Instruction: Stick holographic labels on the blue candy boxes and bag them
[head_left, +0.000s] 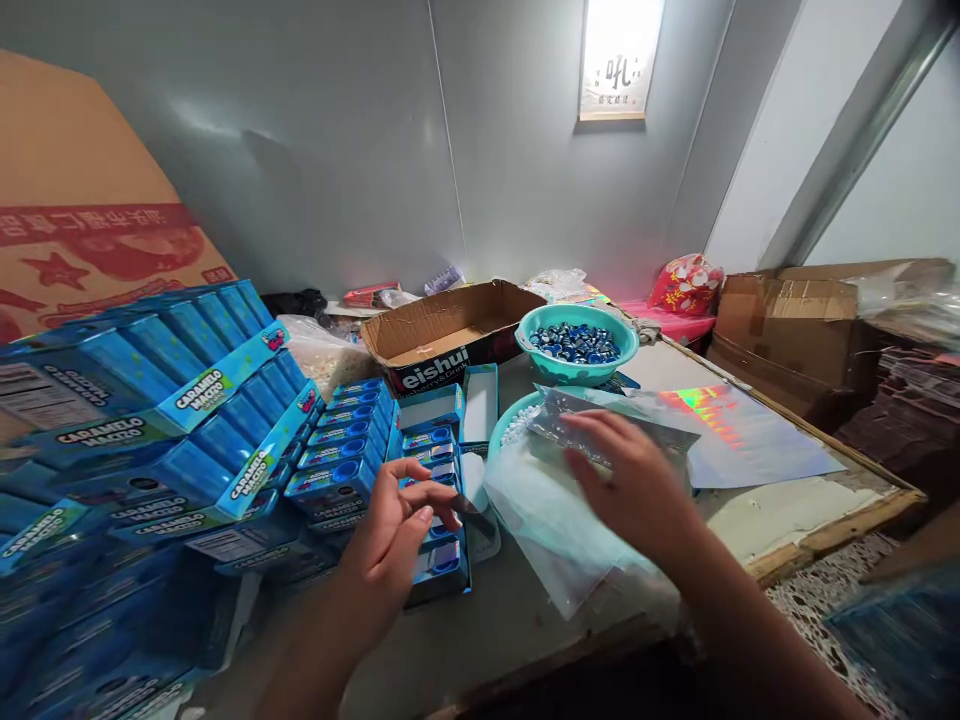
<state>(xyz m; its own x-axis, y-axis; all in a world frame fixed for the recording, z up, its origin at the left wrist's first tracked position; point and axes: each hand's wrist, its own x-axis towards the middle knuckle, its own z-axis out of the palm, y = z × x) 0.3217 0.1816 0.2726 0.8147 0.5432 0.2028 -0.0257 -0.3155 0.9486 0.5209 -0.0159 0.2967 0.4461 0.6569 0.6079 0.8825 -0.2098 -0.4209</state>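
Note:
My left hand [397, 520] is over a blue display box [439, 560] of small shiny-topped packs. Its fingers are loosely bent and apart, with no object clearly in them. A dark, filmy piece [476, 510] shows beside its fingertips; whether it touches them I cannot tell. To the right, my right hand [626, 485] reaches with outstretched fingers, slightly blurred, over a silvery sheet of film [566, 425]. That sheet lies across a teal basin [506, 405], along with clear plastic bags [555, 560]. Small clear pieces [517, 428] show at the basin's left edge.
Stacked blue boxes [202, 390] rise at the left before a large carton [97, 240]. A low open carton [450, 330] stands behind. Another teal basin [577, 375] holds many blue and silver pieces. An iridescent sheet [750, 440] lies near the table's right edge [840, 540].

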